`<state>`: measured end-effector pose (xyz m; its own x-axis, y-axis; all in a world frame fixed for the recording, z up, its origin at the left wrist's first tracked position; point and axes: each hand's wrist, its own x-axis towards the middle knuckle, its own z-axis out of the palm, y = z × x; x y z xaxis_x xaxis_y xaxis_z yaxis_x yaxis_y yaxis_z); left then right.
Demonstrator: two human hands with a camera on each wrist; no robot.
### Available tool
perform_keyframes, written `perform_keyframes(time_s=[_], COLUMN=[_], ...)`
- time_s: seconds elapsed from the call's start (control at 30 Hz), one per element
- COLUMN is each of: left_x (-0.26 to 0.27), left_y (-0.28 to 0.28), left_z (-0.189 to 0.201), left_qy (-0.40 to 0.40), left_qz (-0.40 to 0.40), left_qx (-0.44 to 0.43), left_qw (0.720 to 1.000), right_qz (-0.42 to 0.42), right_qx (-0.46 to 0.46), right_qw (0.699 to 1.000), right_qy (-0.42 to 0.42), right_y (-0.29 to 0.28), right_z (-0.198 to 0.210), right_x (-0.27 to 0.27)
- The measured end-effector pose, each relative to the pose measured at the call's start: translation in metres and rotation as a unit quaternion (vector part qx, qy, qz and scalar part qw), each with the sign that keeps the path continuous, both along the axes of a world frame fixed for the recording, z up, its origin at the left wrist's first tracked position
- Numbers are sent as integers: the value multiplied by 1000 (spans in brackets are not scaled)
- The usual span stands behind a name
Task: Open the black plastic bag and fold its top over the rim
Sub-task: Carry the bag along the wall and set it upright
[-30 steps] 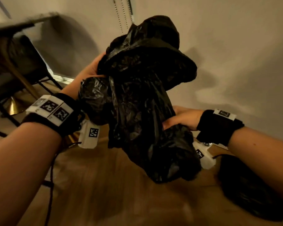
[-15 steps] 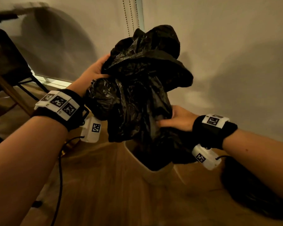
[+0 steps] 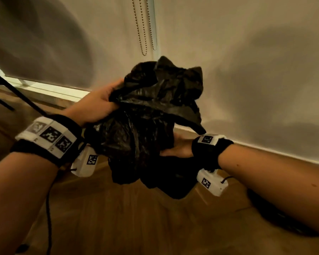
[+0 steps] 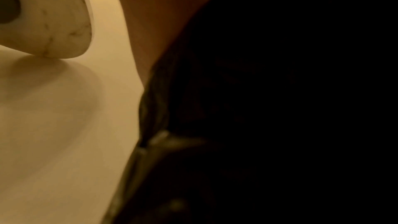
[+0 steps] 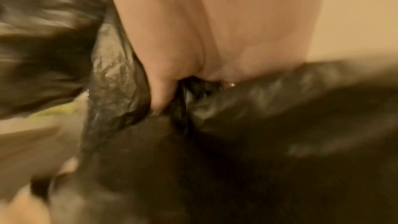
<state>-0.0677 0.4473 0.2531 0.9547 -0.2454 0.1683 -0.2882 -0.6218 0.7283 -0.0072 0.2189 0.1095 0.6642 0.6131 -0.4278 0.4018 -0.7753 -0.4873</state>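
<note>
- Left hand [image 3: 98, 102] is raised, arm reaching forward, its fingers curled round the upper bag [image 3: 155, 115].
- Right hand [image 3: 177, 147] sits lower, thumb and fingers pinching the plastic.
- Both wrists wear black bands.

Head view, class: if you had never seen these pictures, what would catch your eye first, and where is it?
A crumpled black plastic bag fills the middle of the head view, held up in front of a pale wall. The left hand grips its upper left side and the right hand grips it lower on the right. A bead cord hangs down the wall above the bag.
</note>
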Motion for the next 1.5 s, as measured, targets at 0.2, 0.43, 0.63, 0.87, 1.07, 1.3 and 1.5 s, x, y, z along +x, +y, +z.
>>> perform_keyframes(time_s=[0.2,0.43,0.63,0.87,1.07,1.3,1.5], left_x=[-11,-8,-3,-1,-15,-25,-32], left_y=[16,15,-4,-26,-34,-51,-81], left_z=[-21,-36,-39,-35,-24,-98,-113], left_qy=[-40,-25,-9,35,106,205,227], left_qz=[48,102,129,137,147,186,178], left_qx=[-8,-21,-49,-94,-200,-88,-164], left_qw=[998,994,990,986,963,957,943], right_qz=[8,-175,-198,-28,-126,-44,-189], right_qx=[-80,97,72,29,47,82,332], right_qw=[997,940,954,939,968,962,851], right_qy=[8,278,212,340,209,258,360], right_y=[-29,-25,-46,-10,-2,-68,-95], right_z=[21,-17,6,34,22,42,70], right_x=[2,5,5,-34,2,-6,-21])
